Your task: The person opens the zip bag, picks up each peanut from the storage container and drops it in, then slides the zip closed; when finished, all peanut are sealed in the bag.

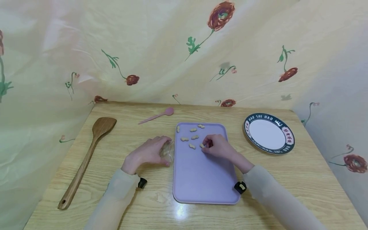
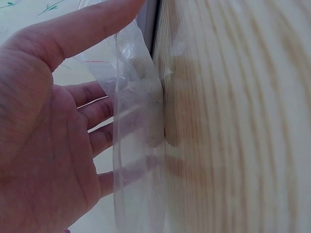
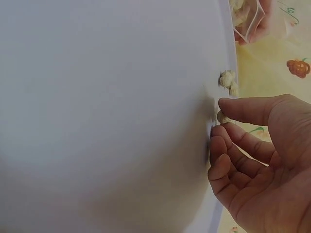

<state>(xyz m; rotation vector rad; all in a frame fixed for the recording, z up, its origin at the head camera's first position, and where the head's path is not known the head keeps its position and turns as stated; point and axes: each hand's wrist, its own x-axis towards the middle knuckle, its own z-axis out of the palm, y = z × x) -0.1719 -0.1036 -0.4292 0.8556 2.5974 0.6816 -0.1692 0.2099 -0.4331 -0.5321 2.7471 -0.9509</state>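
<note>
A lavender tray (image 1: 201, 179) lies on the wooden table (image 1: 302, 179) with several peanuts (image 1: 192, 146) scattered over its far half. My right hand (image 1: 204, 145) is over the tray, thumb and forefinger pinching one peanut (image 3: 222, 117) against the tray surface (image 3: 107, 111). My left hand (image 1: 168, 151) holds a clear plastic bag (image 1: 167, 150) at the tray's left edge. In the left wrist view the bag (image 2: 136, 126) sits between thumb and fingers (image 2: 97, 109), resting on the table (image 2: 233, 121). The right wrist view shows the bag (image 3: 250, 19) with peanuts inside.
A long wooden spatula (image 1: 86, 159) lies at the left of the table. A pink spoon (image 1: 157, 115) lies behind the tray. A white plate with a dark lettered rim (image 1: 269, 133) sits at the right. Floral cloth (image 1: 172, 48) hangs around the table.
</note>
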